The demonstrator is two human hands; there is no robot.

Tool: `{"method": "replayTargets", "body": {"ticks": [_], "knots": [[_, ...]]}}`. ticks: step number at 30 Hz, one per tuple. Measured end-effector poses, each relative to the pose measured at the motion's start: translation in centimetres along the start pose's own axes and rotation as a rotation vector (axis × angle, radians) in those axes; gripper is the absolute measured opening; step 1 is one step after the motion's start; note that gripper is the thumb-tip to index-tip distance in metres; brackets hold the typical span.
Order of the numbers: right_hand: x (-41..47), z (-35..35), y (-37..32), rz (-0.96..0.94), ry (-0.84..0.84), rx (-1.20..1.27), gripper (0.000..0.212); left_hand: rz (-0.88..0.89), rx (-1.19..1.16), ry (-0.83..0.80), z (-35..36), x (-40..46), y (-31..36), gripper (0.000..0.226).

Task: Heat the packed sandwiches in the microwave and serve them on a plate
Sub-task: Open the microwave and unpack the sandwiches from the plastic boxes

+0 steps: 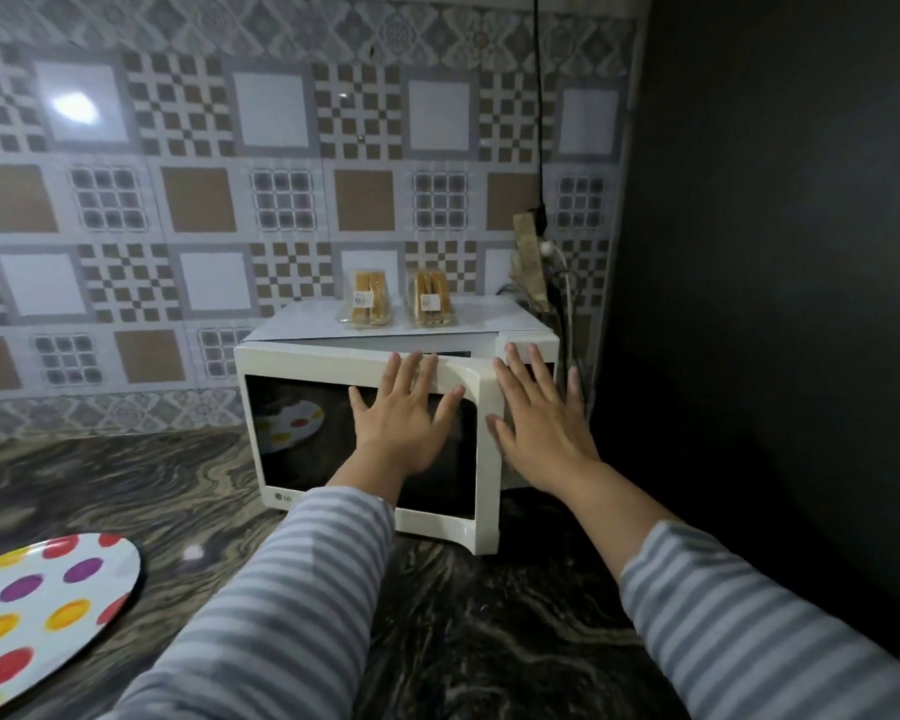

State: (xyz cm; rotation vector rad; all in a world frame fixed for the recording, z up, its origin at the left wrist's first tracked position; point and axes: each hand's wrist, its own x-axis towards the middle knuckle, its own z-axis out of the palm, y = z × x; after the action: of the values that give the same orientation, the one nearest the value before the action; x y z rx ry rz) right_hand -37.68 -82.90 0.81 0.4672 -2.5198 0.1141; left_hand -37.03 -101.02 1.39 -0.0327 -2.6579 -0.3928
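Observation:
A white microwave [302,337] stands on the dark marbled counter against the tiled wall. Its door [307,439] hangs slightly ajar, the right edge swung out toward me. Two clear packs of sandwiches rest on its top, the left pack [367,299] and the right pack [430,298] side by side. My left hand [404,418] lies flat on the door's glass, fingers spread. My right hand [539,418] is spread flat at the door's right edge, in front of the control panel. A white plate [48,610] with coloured dots sits at the lower left.
A dark wall [775,304] closes off the right side, close to the microwave. A black cable [540,122] runs down the tiles to a socket strip [531,257] behind the microwave's right corner. Counter [463,615] spreads in front and to the left.

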Motion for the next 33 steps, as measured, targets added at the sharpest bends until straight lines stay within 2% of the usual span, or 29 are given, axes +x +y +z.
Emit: {"method": "replayTargets", "body": {"ticks": [8, 13, 19, 23, 27, 33], "knots": [[-5.3, -3.9, -7.9, -0.002, 0.049, 0.045, 0.062, 0.154, -0.072, 0.006, -4.1, -6.6, -3.9, 0.068], [-8.4, -5.9, -13.4, -0.090, 0.113, 0.075, 0.058, 0.184, -0.068, 0.004, -7.5, -10.7, -7.4, 0.068], [-10.4, -8.0, -19.6, -0.222, 0.185, 0.094, 0.058, 0.140, -0.097, 0.014, -12.4, -13.8, -10.9, 0.062], [-10.5, -8.8, -22.5, -0.311, 0.221, 0.197, 0.052, 0.059, -0.141, -0.027, -15.6, -14.8, -12.8, 0.065], [-9.2, -9.4, -23.7, -0.240, 0.249, 0.303, 0.047, -0.006, -0.202, -0.061, -18.4, -14.3, -13.4, 0.072], [-6.0, -9.3, -22.0, -0.102, 0.152, 0.231, 0.044, 0.019, -0.160, -0.065, -19.8, -12.0, -11.5, 0.045]]}}
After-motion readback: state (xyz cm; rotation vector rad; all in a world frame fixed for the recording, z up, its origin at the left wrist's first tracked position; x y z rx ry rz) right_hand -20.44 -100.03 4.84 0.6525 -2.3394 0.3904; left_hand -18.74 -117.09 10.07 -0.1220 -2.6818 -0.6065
